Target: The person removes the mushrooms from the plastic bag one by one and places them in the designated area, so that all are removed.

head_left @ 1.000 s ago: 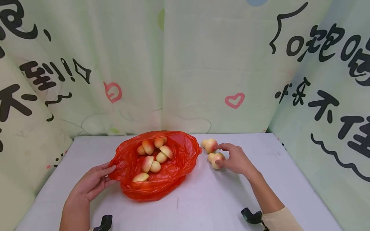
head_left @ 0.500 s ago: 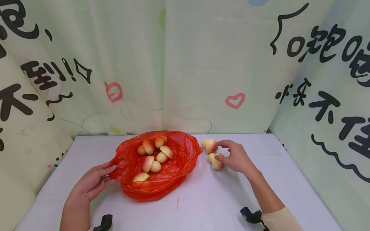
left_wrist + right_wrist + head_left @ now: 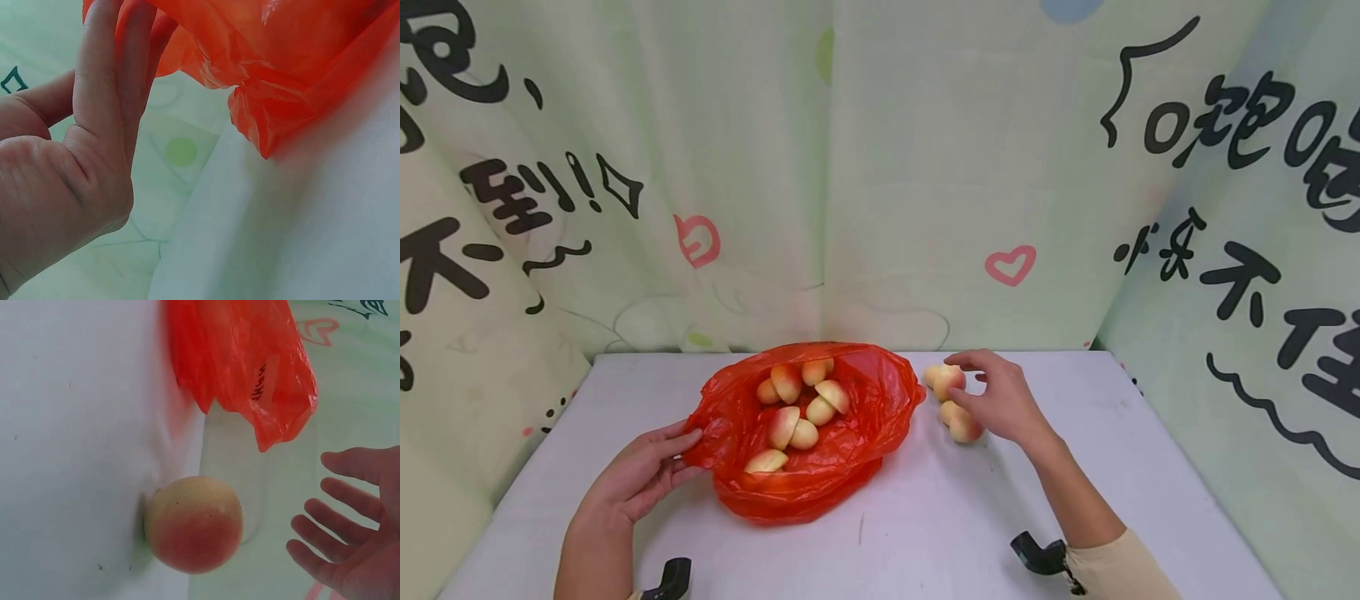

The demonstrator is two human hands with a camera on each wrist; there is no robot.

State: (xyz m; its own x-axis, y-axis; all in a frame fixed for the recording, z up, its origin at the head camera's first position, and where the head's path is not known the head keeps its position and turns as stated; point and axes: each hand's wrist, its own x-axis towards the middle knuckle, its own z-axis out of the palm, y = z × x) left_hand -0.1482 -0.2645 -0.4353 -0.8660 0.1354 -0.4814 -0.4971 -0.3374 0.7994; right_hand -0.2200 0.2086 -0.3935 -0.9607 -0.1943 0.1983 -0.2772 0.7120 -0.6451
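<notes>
My left hand (image 3: 643,471) holds the left rim of a red plastic bag (image 3: 850,446), thumb on the near side; in the left wrist view, long fingers (image 3: 100,75) reach up behind the red film. Inside the bag's wide mouth lie several mushroom-shaped pieces (image 3: 784,427) with cream stems and rosy caps. Right of the bag, two similar mushrooms lie on the table, a far one (image 3: 949,379) and a nearer one (image 3: 964,425). Over the far one hovers my right hand (image 3: 1003,400), fingers relaxed and spread. The right wrist view shows a rounded cap (image 3: 195,525) apart from that hand.
A white-covered table (image 3: 865,558) carries the bag and mushrooms. Behind it hangs a pale green curtain (image 3: 910,167) with black lettering and pink hearts, closing off the back and sides. Black wrist mounts (image 3: 1041,554) sit at both forearms.
My right hand has moved from the nearer mushroom slightly away and left, over the far one. Both mushrooms stay on the table. The left hand and bag look unchanged.
</notes>
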